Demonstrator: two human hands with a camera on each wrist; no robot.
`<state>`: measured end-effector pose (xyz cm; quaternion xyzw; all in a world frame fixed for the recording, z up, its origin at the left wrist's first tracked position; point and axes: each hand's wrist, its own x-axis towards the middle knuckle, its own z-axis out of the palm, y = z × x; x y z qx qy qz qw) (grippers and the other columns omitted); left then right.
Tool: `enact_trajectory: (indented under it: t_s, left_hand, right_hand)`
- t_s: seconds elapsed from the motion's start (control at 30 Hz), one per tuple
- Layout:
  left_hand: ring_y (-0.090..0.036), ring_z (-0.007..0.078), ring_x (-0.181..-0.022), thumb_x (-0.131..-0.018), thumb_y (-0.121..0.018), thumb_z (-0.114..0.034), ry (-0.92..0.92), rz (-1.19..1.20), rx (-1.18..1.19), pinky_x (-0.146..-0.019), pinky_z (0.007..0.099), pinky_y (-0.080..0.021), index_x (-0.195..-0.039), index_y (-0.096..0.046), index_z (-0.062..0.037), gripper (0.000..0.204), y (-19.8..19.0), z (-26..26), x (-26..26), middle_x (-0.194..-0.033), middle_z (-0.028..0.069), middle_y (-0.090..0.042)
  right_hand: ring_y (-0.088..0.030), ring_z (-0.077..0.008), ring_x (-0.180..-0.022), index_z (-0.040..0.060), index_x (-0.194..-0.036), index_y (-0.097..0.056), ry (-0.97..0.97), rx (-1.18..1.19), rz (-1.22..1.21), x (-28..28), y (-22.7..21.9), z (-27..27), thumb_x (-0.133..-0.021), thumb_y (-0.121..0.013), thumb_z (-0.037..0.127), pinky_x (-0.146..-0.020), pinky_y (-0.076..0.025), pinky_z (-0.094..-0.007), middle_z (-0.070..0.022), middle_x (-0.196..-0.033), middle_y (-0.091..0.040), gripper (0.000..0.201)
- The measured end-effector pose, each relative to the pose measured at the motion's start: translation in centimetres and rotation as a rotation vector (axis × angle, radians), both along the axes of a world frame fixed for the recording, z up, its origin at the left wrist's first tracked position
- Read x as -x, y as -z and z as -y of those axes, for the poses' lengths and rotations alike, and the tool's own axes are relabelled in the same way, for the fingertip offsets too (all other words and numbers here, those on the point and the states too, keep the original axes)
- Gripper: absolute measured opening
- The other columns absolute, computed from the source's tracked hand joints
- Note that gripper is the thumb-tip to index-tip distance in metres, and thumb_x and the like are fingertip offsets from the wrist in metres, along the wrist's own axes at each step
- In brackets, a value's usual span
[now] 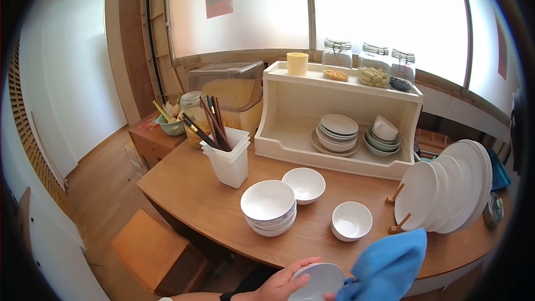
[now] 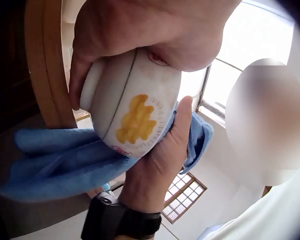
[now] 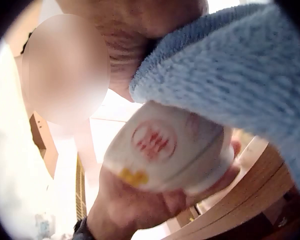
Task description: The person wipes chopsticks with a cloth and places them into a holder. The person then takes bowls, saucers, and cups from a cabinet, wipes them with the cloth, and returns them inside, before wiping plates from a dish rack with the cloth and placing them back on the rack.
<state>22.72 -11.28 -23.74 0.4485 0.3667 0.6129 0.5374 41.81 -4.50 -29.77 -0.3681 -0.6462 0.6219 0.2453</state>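
Note:
A white bowl (image 1: 320, 282), patterned outside, is tilted at the bottom edge of the head view. My left hand (image 1: 281, 285) holds it by its side, thumb near the rim and fingers round the foot, as the left wrist view shows at the bowl (image 2: 132, 102). The blue cloth (image 1: 393, 262) hangs from my right hand (image 2: 160, 160), which pinches cloth and bowl rim together, its thumb outside the bowl. In the head view the cloth hides most of that hand. Stacked bowls (image 1: 268, 203) and two single bowls (image 1: 304, 185) (image 1: 352, 221) stand on the table beyond.
Upright plates (image 1: 418, 195) lean in a wooden rack at the right. Behind the bowls are a white chopstick holder (image 1: 229, 161) and a cream shelf (image 1: 334, 164) with stacked dishes, glass jars (image 1: 373, 69) and a yellow cup (image 1: 297, 64). A wooden stool (image 1: 150, 251) stands at lower left.

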Motion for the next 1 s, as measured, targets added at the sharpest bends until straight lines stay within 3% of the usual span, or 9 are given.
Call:
enact_trajectory:
  t_s: [0.2,0.3,0.37,0.5,0.6,0.77,0.83,0.9,1.0]
  left_hand:
    - [-0.052,0.0262,-0.119,-0.096,-0.052,-0.030,-0.340,-0.507,-0.426,-0.101,0.0379,-0.040,-0.136,-0.042,0.0022,0.052,0.8,0.1,0.2,-0.128,0.0184,-0.054]
    - [-0.051,0.0434,-0.116,-0.090,-0.055,-0.032,-0.475,-0.756,-0.624,-0.099,0.0499,-0.039,-0.133,-0.045,0.0036,0.056,-0.9,-0.1,0.3,-0.128,0.0280,-0.051]
    - [-0.052,0.0442,-0.115,-0.091,-0.055,-0.032,-0.413,-0.735,-0.671,-0.098,0.0507,-0.039,-0.131,-0.047,0.0040,0.055,-1.1,0.3,0.4,-0.127,0.0304,-0.051]
    - [-0.052,0.0444,-0.114,-0.093,-0.055,-0.034,-0.323,-0.614,-0.637,-0.097,0.0513,-0.040,-0.129,-0.048,0.0044,0.053,-3.0,0.7,-0.1,-0.125,0.0323,-0.050]
    - [-0.052,0.0449,-0.112,-0.093,-0.055,-0.034,-0.436,-0.750,-0.714,-0.095,0.0517,-0.041,-0.126,-0.050,0.0032,0.050,-3.2,0.4,-0.2,-0.126,0.0325,-0.050]
    - [-0.053,0.0459,-0.109,-0.091,-0.058,-0.034,-0.405,-0.925,-0.751,-0.094,0.0509,-0.041,-0.126,-0.051,0.0018,0.051,-4.2,-0.1,1.3,-0.123,0.0316,-0.052]
    - [-0.054,0.0417,-0.110,-0.093,-0.054,-0.034,-0.209,-0.780,-0.706,-0.096,0.0473,-0.042,-0.128,-0.049,0.0023,0.050,-3.5,-0.3,1.4,-0.123,0.0294,-0.054]
    - [-0.054,0.0391,-0.111,-0.095,-0.052,-0.033,-0.243,-0.585,-0.604,-0.097,0.0454,-0.042,-0.129,-0.048,0.0029,0.050,-2.4,-0.5,1.1,-0.124,0.0281,-0.054]
    - [-0.053,0.0347,-0.114,-0.097,-0.049,-0.031,-0.353,-0.487,-0.499,-0.098,0.0424,-0.042,-0.131,-0.045,0.0042,0.049,-1.5,-0.8,1.9,-0.126,0.0258,-0.053]
  right_hand:
    - [-0.049,-0.0300,-0.115,0.0058,-0.126,-0.051,-0.215,-0.647,0.013,3.3,-2.2,0.1,-0.085,-0.070,0.028,-0.102,-0.037,-0.0399,-0.0122,-0.123,-0.053,0.050]
    - [-0.044,-0.0322,-0.126,0.0091,-0.134,-0.047,-0.316,-0.965,0.017,3.8,-2.2,-0.4,-0.084,-0.070,0.030,-0.109,-0.033,-0.0404,-0.0128,-0.135,-0.048,0.059]
    - [-0.046,-0.0346,-0.123,0.0120,-0.130,-0.050,-0.631,-0.861,-0.116,2.2,-1.5,-2.6,-0.081,-0.073,0.029,-0.107,-0.034,-0.0421,-0.0124,-0.130,-0.051,0.057]
    - [-0.047,-0.0273,-0.121,0.0104,-0.128,-0.051,-0.358,-0.315,-0.308,2.4,-2.3,-0.2,-0.085,-0.070,0.024,-0.104,-0.037,-0.0425,-0.0104,-0.127,-0.052,0.049]
    - [-0.046,-0.0269,-0.122,0.0087,-0.129,-0.051,-0.279,-0.457,-0.028,2.1,-5.8,0.4,-0.083,-0.071,0.018,-0.105,-0.035,-0.0416,-0.0108,-0.127,-0.053,0.051]
    - [-0.046,-0.0285,-0.124,0.0086,-0.128,-0.052,-0.338,-0.686,-0.177,3.8,-4.4,-0.1,-0.079,-0.075,0.022,-0.106,-0.034,-0.0417,-0.0108,-0.128,-0.053,0.056]
    - [-0.045,-0.0289,-0.125,0.0090,-0.129,-0.051,-0.702,-0.769,-0.196,2.9,-5.8,-1.7,-0.076,-0.078,0.022,-0.107,-0.033,-0.0421,-0.0108,-0.131,-0.052,0.060]
    - [-0.043,-0.0302,-0.127,0.0075,-0.135,-0.047,-0.438,-0.745,-0.001,0.7,-9.3,-0.8,-0.078,-0.076,0.022,-0.110,-0.032,-0.0422,-0.0112,-0.134,-0.051,0.066]
    - [-0.043,-0.0302,-0.126,0.0074,-0.134,-0.048,-0.458,-0.736,0.015,-0.5,-7.6,-0.9,-0.078,-0.076,0.022,-0.109,-0.032,-0.0421,-0.0113,-0.133,-0.051,0.065]
